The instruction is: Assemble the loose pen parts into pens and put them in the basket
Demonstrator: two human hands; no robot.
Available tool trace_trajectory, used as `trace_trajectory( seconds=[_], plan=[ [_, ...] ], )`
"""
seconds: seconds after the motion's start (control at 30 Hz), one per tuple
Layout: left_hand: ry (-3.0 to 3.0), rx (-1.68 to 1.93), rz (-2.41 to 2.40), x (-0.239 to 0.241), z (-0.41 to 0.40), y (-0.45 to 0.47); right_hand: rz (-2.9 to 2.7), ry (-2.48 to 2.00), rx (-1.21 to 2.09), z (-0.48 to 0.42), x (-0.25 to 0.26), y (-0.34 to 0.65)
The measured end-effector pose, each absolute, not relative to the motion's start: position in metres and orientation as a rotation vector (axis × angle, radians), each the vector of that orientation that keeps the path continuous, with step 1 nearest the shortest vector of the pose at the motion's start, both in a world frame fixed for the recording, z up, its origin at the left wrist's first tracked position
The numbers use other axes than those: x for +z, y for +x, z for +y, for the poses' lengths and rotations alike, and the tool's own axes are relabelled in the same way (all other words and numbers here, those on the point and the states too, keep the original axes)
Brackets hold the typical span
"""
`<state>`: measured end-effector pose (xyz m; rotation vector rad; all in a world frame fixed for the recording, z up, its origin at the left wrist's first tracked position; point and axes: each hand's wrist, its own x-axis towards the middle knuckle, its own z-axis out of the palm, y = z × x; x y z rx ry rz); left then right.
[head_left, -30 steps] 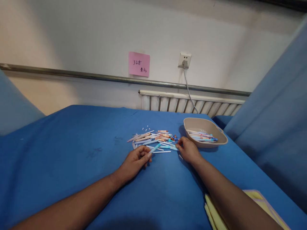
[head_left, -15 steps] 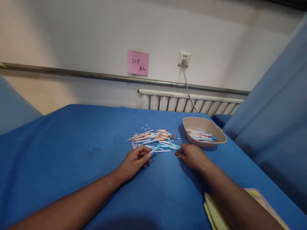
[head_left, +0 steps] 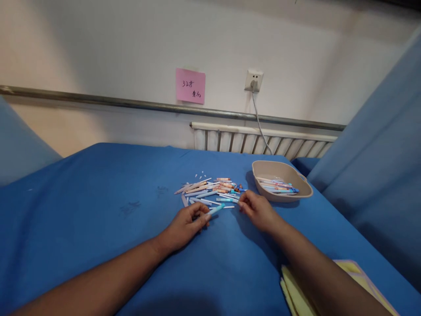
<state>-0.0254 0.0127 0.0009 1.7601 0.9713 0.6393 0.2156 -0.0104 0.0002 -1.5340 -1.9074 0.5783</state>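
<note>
My left hand (head_left: 189,221) is closed around a light blue pen barrel (head_left: 217,209), whose turquoise end points up and right. My right hand (head_left: 255,210) is at the right edge of a pile of pen parts (head_left: 197,189), thumb and fingers pinched together. Its fingertips meet the right end of a turquoise and clear pen piece (head_left: 225,200) lying on the sheet. What sits inside that pinch is hidden. White refill tubes, grey-lilac barrels and orange-brown pieces make up the pile. Several tiny white bits (head_left: 200,176) lie behind it.
A beige basin (head_left: 283,168) holding pens (head_left: 278,186) stands right of the pile. A yellow cloth (head_left: 291,289) lies under my right forearm. Blue sheeting (head_left: 98,197) covers the surface. Behind are a radiator (head_left: 237,138), a metal rail and a socket with a cord.
My left hand has lowered the barrel's tip slightly, away from the other pen pieces. My right hand has shifted left and up to the pile's edge. The brown piece at its fingertips is out of sight.
</note>
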Motion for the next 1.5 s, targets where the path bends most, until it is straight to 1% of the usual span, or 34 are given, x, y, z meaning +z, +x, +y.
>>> trace_trajectory(
  seconds=[0.1,0.2,0.5,0.77,1.0,1.2,1.33,1.5],
  plan=[
    [1.827,0.617,0.952,0.001,0.012,-0.027,-1.707,-1.215,0.854,-0.012,-0.002,0.204],
    [1.886,0.605,0.929,0.003,0.010,-0.027,-1.610,-1.157,0.905,-0.014,-0.003,0.195],
    [1.884,0.611,0.931,0.002,0.010,-0.027,-1.755,-1.157,0.612,-0.018,0.004,0.196],
    [1.800,0.612,0.925,0.000,0.009,-0.027,-1.812,-1.191,0.533,-0.021,0.009,0.195],
    [1.649,0.591,0.902,-0.001,0.009,-0.026,-1.968,-1.016,0.382,-0.026,0.012,0.197],
    [1.635,0.555,0.871,-0.003,0.011,-0.028,-2.016,-1.003,0.353,-0.028,0.012,0.199],
    [1.683,0.527,0.877,-0.001,0.009,-0.028,-1.991,-1.048,0.468,-0.028,0.011,0.196],
    [1.695,0.521,0.883,0.003,0.006,-0.027,-1.562,-1.120,0.930,-0.023,0.004,0.189]
  ],
)
